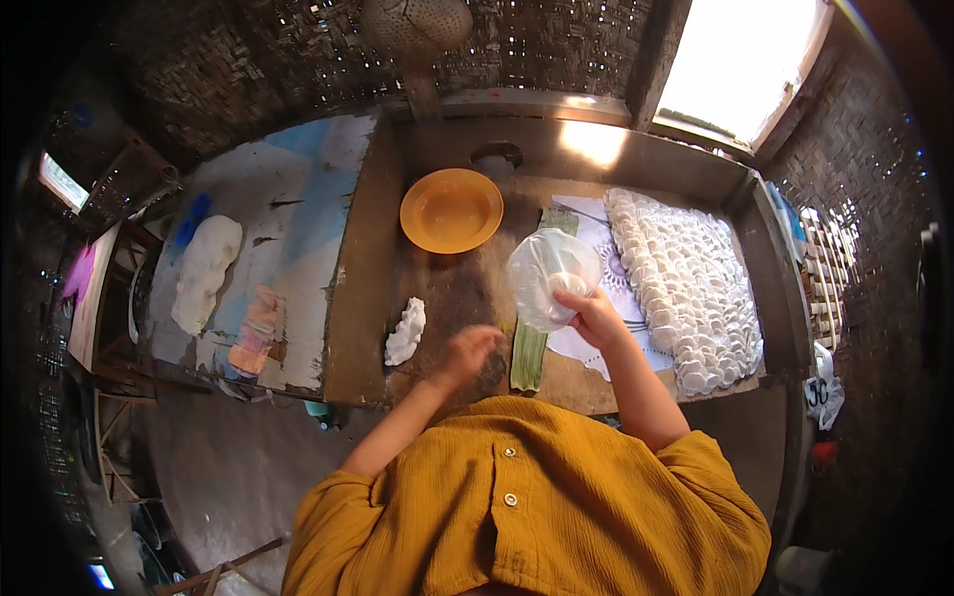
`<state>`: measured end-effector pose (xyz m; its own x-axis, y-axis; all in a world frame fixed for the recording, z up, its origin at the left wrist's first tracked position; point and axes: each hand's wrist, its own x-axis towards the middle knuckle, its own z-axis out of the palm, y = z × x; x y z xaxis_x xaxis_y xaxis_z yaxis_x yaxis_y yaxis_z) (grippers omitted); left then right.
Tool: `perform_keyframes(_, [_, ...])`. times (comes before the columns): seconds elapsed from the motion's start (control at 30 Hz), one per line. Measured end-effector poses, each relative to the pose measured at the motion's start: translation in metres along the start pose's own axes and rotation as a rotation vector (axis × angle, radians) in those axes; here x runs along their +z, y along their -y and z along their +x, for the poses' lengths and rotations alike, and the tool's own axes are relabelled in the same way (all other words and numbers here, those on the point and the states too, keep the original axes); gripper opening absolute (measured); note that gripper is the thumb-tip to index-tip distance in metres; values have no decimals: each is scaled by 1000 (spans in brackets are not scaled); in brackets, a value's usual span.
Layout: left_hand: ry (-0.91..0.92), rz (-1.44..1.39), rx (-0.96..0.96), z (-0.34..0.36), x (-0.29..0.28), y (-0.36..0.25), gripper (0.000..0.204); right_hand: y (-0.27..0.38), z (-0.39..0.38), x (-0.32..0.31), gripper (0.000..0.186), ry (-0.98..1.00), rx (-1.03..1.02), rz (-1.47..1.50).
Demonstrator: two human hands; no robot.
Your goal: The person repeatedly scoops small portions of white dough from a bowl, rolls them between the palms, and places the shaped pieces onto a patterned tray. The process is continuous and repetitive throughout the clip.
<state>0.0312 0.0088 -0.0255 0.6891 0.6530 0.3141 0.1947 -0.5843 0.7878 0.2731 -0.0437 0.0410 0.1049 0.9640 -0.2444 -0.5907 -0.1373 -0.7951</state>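
Observation:
A round, see-through plastic sheet (542,256) is gripped at its near right edge by my right hand (593,316), thumb on top. Against the sheet, by the thumb, shows a small pale round piece (568,285), perhaps dough. My left hand (469,358) hovers over the board, smeared by motion, so its fingers are unclear. Left of it lies a torn lump of white dough (405,334). Under the plastic sheet runs a green leaf strip (529,360), lying along the edge of a patterned white sheet (578,350).
Overlapping flat white discs (681,293) cover the right side of the walled worktop (437,288). At the back stands an orange bowl (452,236). A larger white dough mass (209,273) rests on the raised surface (298,214) to the left.

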Motion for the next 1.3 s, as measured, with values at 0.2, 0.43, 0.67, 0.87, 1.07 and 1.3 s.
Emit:
perform_keyframes(0.2, [719,391,217,-17,37,8,45,-45,21,-14,50,-109,58,-1432])
perform_keyframes(0.43, [981,633,156,-13,55,10,39,-77,26,-31,55,-211,-113,-1860])
perform_keyframes(0.67, [1170,589,114,-2,57,21,39,-89,14,-44,70,-266,-285,-1768])
perform_keyframes(0.87, [1210,1046,543,-14,76,56,43,-85,13,-35,72,-401,-164,-1756])
perform_keyframes(1.07, [282,2322,1874,-24,78,80,46,-76,54,-46,67,-528,-302,-1780])
perform_keyframes(1.3, [60,2625,2377,-19,68,65,45,-59,103,-65,70,-579,-322,-1843])
